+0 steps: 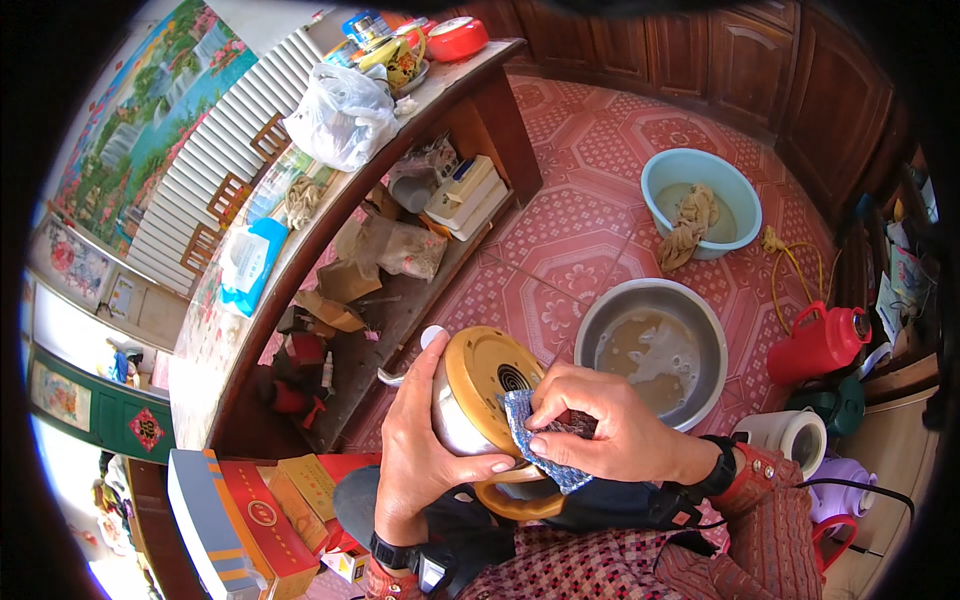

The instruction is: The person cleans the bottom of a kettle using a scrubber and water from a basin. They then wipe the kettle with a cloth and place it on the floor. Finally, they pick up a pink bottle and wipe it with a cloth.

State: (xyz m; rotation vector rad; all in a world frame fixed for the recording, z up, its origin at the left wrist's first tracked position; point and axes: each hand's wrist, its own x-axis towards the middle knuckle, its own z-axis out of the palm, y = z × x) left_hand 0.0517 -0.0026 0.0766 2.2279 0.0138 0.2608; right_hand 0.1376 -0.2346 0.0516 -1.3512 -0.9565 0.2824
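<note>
My left hand [416, 435] grips an electric kettle [457, 420] by its steel side, fingers on one flank and thumb near the handle. The kettle lies tipped so that its yellow plastic base [480, 367], with dark concentric rings, faces up towards me. Its curved yellow handle [517, 506] hangs towards my lap, and the metal spout [388, 377] points left. In my right hand [600, 420] is a bunched blue-and-grey knitted cloth [529, 427], pressed against the rim of the base. Just beyond my right hand, a steel basin [716, 360] holds murky, foamy water.
On the patterned floor stands a light-blue plastic basin [652, 187] with a brown cloth [694, 214] over its rim. A red thermos [814, 345] stands right. At left are a long counter [199, 337] with open shelves and stacked boxes [247, 517]. A cable [862, 486] runs near my right arm.
</note>
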